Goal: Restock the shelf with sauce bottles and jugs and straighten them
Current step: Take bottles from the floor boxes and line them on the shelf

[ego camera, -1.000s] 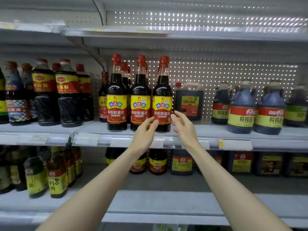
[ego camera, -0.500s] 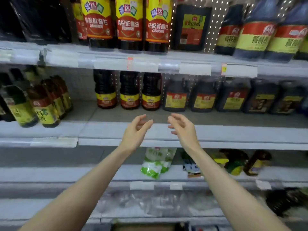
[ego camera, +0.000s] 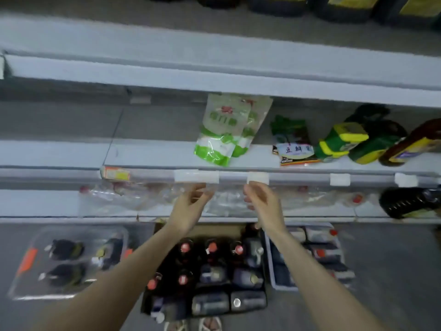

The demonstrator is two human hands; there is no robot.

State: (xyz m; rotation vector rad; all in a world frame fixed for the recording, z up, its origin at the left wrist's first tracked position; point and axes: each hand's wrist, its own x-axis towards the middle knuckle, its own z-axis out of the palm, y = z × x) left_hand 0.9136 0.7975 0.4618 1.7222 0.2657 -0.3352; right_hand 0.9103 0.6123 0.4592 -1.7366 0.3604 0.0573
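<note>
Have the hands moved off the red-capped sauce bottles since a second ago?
Yes. The left hand and right hand dropped from that shelf to the lowest shelf, below the green pouches.

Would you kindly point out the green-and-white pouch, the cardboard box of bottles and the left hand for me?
green-and-white pouch (ego camera: pixel 218 137), head view, middle of its front.
cardboard box (ego camera: pixel 222 230), head view, bare far wall.
left hand (ego camera: pixel 191 207), head view, back of the hand.
</note>
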